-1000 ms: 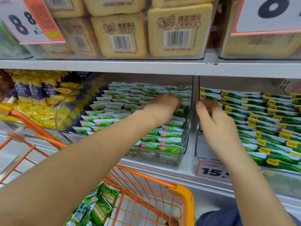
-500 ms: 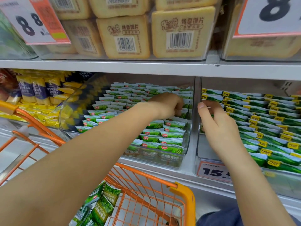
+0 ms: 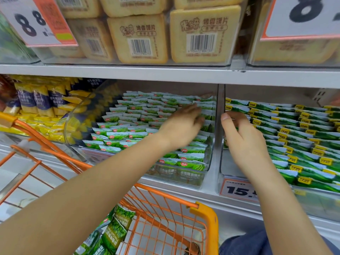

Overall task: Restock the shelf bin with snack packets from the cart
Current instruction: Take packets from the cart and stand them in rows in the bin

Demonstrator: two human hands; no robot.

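Head view: the left hand (image 3: 181, 126) lies with blurred, extended fingers on the upright rows of small green-and-white snack packets (image 3: 139, 124) inside the clear plastic shelf bin (image 3: 184, 178), holding none that I can see, while the right hand (image 3: 244, 142), right of that bin's side wall, curls its fingers among the darker green packets with yellow labels (image 3: 294, 144); whether it pinches one cannot be told. To do this step well, press each row back and upright against the bin's right wall so the gap stays open. Counted: two hands, one orange wire cart (image 3: 165, 218) below the bin with a few green packets (image 3: 114, 234) left; bin packets are too many to count.
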